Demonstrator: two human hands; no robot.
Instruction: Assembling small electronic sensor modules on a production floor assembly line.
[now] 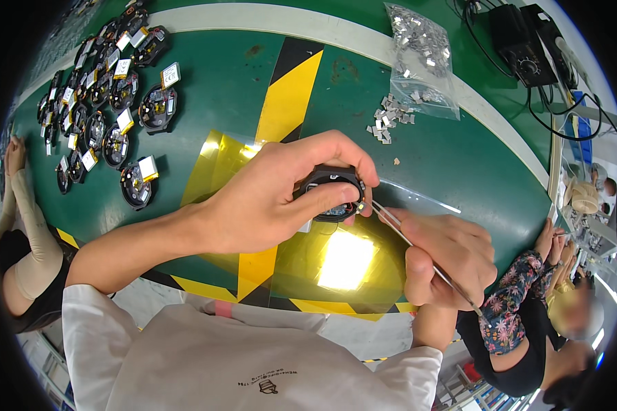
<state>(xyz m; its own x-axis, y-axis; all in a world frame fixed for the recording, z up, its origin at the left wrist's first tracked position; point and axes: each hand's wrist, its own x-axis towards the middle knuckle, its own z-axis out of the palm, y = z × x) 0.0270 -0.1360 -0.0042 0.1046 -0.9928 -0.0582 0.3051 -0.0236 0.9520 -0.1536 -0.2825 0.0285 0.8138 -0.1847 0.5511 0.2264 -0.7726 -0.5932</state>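
Left hand (274, 185) is grasping a round black watch case (337, 179), open face turned up toward the wearer. Its thumb is lying across the opening; its index finger is arching over the far side and coming down at the right rim. Case is sitting near the middle of the view, over a yellow translucent sheet (363, 294) on the green desk (219, 75); cannot tell whether it is touching the sheet.

Right hand (452, 257) is pinching metal tweezers (413, 243) between thumb and fingers. Key relation: the tweezers' long axis is running from lower right to upper left, tips pointing at the case's right edge, beside a small pale piece (360, 205). Case is lying up and left of the right fingers; left hand is the nearer one, already wrapping it. Whether the tips are gripping the piece: cannot tell.

A white edge is showing under the case, partly hidden by the left hand.

Beyond, to the right, small silvery pieces (391, 120) are lying loose below a clear bag (421, 51) of similar ones. More opened watch cases (115, 145), many with pale rectangular cells, are crowding the left.
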